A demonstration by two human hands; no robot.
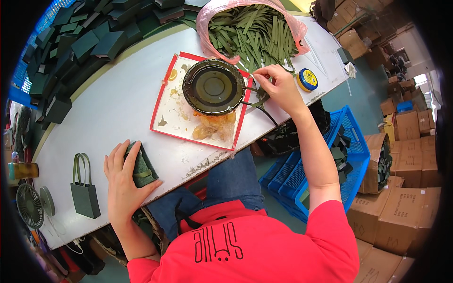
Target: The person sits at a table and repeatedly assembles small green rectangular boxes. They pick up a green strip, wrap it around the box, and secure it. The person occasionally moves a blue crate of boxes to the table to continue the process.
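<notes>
While L hand [123, 181] presses flat on small green bag [141, 165], R hand [279, 87] pinches green strap [258, 96] by glue pan [213, 87].
Risk: strap drags, glue smears tabletop [118, 108]; bag slips w/ loose hold.

Count on the tabletop [118, 104]: two hands at work, mostly one of everything else.

One red-edged tray [174, 120] at centre, one round dark pan [213, 87] on it; one pink bag [207, 19] of green straps at twelve o'clock, too many to count; one yellow-and-blue tin [307, 79] at two; one finished green bag [85, 191] at eight; one folded green piece [140, 165] under the left hand [123, 181]; right hand [281, 87] at one; two small fans [35, 203] at eight.
</notes>
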